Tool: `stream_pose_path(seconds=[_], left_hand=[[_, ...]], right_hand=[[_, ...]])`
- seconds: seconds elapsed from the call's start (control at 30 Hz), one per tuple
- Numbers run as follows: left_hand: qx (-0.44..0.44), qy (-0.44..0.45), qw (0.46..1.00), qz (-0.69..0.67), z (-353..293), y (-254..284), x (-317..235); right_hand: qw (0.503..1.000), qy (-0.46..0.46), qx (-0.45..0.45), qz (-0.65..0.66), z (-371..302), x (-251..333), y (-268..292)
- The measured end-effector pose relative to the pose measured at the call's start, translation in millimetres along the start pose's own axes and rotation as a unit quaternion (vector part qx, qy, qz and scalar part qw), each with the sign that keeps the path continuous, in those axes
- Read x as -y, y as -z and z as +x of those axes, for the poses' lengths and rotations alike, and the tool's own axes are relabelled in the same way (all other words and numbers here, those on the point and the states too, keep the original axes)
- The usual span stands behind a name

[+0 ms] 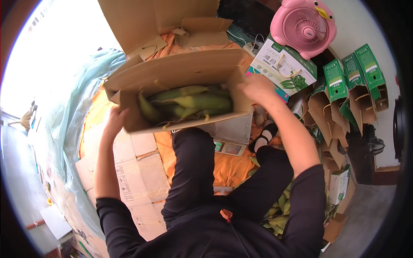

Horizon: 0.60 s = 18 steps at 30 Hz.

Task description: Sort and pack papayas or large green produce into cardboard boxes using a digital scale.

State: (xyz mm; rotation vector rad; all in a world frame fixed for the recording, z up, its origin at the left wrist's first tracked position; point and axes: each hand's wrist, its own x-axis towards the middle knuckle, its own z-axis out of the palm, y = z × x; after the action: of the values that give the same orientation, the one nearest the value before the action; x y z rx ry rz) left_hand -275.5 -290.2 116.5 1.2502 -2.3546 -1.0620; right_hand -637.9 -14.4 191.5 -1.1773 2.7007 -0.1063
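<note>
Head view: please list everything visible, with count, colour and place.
Open box: one, brown, between the hands
Long vegetables: several, green, inside that box
Upright cardboard: several, brown, top
Fan: one, pink, top right
Handled carton: one, white and green, near fan
Open cartons: at least three, green and brown, right
Metal device: one, grey, centre
Orange sheet: one, orange, floor
Flat cardboard: several, brown, floor left
Plastic sheet: one, bluish, left
Leafy pile: one, green, lower right
Legs: two, black, lower centre
Left hand: one, bare, box's left
Right hand: one, bare, box's right

Single head-worn fisheye view, facing downward from close above
</note>
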Motion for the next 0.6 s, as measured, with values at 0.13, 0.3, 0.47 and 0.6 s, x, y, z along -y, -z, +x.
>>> stream_pose_path(seconds=[0.13,0.3,0.47,0.6], left_hand=[[-0.055,0.036,0.998,0.007,-71,57,82],[-0.113,0.15,0.968,0.166,-187,96,133],[-0.12,0.233,0.927,0.269,-337,121,226],[-0.11,0.36,0.871,0.316,-433,117,272]], right_hand=[[0.995,0.088,0.03,0.031,-4,89,-17],[0.981,0.169,0.083,0.049,-18,187,-88],[0.94,0.246,0.231,0.058,-83,291,-165],[0.882,0.33,0.336,-0.032,-149,328,-245]])
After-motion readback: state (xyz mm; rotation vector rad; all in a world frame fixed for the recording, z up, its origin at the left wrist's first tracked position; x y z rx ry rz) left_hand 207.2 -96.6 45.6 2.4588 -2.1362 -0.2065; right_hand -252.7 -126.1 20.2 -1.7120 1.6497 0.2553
